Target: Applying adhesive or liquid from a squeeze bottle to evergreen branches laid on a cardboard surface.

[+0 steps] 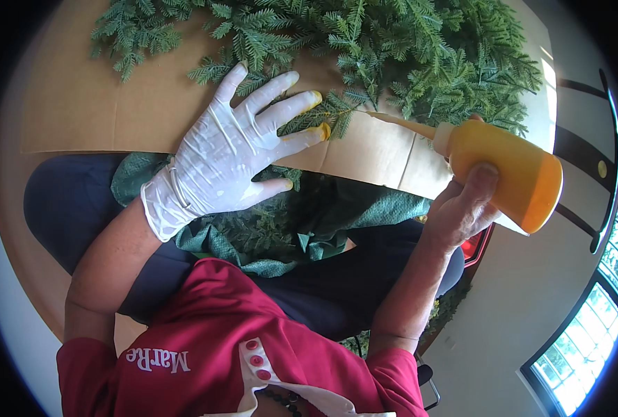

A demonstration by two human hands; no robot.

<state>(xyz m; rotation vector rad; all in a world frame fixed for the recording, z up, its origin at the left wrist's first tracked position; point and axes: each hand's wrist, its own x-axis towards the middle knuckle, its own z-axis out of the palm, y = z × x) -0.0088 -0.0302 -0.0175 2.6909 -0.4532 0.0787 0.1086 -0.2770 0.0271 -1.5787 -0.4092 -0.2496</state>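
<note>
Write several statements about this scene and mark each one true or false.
1. The right hand holds a yellow-orange bottle. True.
2. The right hand wears a white glove. False: it is bare; the left hand is the gloved one.
3. Green branches lie on the cardboard. True.
4. The bottle stands on the cardboard. False: it is held in the right hand.
5. Yellow stains mark some left fingers. True.
6. The shirt is blue. False: the shirt is red.
</note>
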